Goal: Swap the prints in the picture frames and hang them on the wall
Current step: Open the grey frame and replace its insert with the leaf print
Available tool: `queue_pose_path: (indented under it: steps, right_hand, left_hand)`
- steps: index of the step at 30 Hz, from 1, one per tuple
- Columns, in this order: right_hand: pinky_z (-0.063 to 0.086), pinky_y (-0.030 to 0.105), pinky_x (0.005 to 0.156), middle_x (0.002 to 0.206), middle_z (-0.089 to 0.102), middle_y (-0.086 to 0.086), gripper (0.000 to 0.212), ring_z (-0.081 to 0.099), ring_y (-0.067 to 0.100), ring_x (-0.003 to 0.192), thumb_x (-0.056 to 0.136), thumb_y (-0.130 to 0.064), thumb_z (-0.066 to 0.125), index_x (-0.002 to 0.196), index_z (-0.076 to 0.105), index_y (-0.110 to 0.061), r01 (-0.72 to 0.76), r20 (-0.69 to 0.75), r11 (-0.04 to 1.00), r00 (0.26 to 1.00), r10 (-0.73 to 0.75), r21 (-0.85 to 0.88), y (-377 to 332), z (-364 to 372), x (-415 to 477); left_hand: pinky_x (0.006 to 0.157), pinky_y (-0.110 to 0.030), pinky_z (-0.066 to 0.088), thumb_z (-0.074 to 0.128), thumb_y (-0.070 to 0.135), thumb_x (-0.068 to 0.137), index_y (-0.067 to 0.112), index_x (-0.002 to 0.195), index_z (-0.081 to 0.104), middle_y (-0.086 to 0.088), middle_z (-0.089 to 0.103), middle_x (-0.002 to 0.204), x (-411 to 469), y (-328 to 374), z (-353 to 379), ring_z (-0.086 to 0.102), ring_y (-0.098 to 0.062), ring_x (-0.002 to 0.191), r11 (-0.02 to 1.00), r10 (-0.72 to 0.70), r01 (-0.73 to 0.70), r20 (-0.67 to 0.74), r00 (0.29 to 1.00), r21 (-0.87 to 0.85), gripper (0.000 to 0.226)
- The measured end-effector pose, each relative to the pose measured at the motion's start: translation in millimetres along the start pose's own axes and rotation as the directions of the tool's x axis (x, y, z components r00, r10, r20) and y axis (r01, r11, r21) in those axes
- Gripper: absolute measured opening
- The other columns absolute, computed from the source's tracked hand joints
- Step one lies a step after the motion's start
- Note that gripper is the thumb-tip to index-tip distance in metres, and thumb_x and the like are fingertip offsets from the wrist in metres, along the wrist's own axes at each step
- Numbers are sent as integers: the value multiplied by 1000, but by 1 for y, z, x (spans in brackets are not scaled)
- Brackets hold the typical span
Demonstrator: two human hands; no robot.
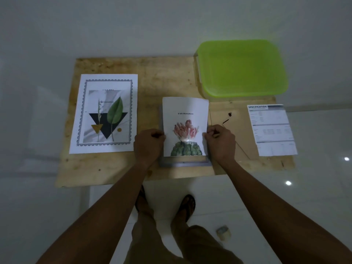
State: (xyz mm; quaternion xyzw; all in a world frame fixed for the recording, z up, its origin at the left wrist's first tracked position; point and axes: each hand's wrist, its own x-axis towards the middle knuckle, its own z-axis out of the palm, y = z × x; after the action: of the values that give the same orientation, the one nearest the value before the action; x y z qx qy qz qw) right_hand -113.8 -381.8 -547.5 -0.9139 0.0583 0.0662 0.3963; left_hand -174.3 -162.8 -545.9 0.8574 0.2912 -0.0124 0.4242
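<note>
Pinching cactus print (184,119) by both side edges: gripping the left edge with left hand (149,141), fingers curled, and the right edge with right hand (221,140), fingers curled the same way. Holding it face up and square directly over picture frame (184,163), probably to line the sheet up with the opening. Covering most of the frame, leaving only the near rail and a sliver of the left side in view. Showing a slight lift at the far right corner. Cannot tell whether resting on the frame or held just off it, nor whether going in or coming out.

Left of the frame, well apart: leaf print (104,113), flat and face up, presumably parked within reach for the swap. Just right of the frame: small dark fittings (230,114), loose, likely frame hardware set aside so as not to get lost. Farther right of the frame: specification sheet (272,130), overhanging the edge of wooden board (152,80). Beyond the frame and to its right: green box (240,67), lid on. Under the frame and all the rest: that same board, serving as worktop. On the floor, nearer than the frame: tape roll (223,232), close to sandalled feet, possibly meant for hanging.

Judging progress: mid-swap, one frame only in view, no hanging begun.
</note>
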Motion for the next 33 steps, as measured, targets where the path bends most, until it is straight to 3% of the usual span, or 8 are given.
queue_pose_path:
  steps: [6,12,18,20,23,27,30,33]
  right_hand:
    - [43,26,64,72,66,-13,26,62,7,70,80,-22,76,68,59,-37,-12,29,1000,1000,12,12,6,-2,-5]
    - [48,26,69,65,63,-7,16,57,6,64,81,-15,78,74,69,-25,-47,60,982,998,36,185,-1,-7,-3]
    - [47,17,64,66,67,-7,8,58,-2,60,82,-9,77,83,76,-17,106,-105,943,992,-76,314,-38,-26,-1]
    - [51,19,65,71,70,-12,8,64,0,64,83,-14,75,82,77,-21,229,-172,940,967,-190,252,-56,-31,-3]
    - [53,29,63,79,72,-14,9,64,6,66,82,-31,71,83,78,-26,408,-152,904,909,-389,129,-72,-32,-9]
    - [52,29,63,90,70,-14,14,63,5,74,82,-38,74,91,79,-29,495,-125,869,861,-493,-17,-75,-25,-18]
    - [51,24,69,96,70,-16,16,66,5,86,80,-43,77,91,78,-32,456,-86,879,890,-448,137,-70,-26,-20]
    - [54,29,79,103,72,-15,10,67,7,91,88,-33,73,97,77,-30,219,-76,903,976,-206,369,-58,-29,-11]
  left_hand:
    - [86,-32,56,75,31,85,21,103,78,3,76,102,-3,-10,-3,69,-13,92,1000,-4,4,34,999,-6,20]
    - [87,-31,55,73,32,86,22,106,76,3,75,104,-1,-5,-2,69,-12,94,999,-31,32,42,999,-39,22]
    - [82,-29,58,70,34,89,19,112,74,4,75,101,-5,41,-11,69,-7,85,979,32,-34,-17,999,-203,27]
    - [83,-35,60,72,34,89,17,109,75,2,76,96,-8,72,-16,73,-12,85,925,72,-33,90,993,-380,27]
    - [78,-29,60,75,30,87,12,118,71,-3,77,99,-12,113,-26,75,-20,89,715,51,144,256,965,-684,36]
    - [80,-32,61,72,9,88,4,117,70,-16,75,101,-10,119,-28,73,-31,93,645,-10,193,245,970,-739,30]
    - [72,-27,60,62,-1,92,1,109,72,-15,75,98,-8,110,-29,73,-27,88,633,-49,226,253,966,-741,20]
    - [75,-27,60,61,-1,93,5,110,72,-9,76,101,-5,98,-33,74,-23,93,607,-25,236,279,960,-758,21]
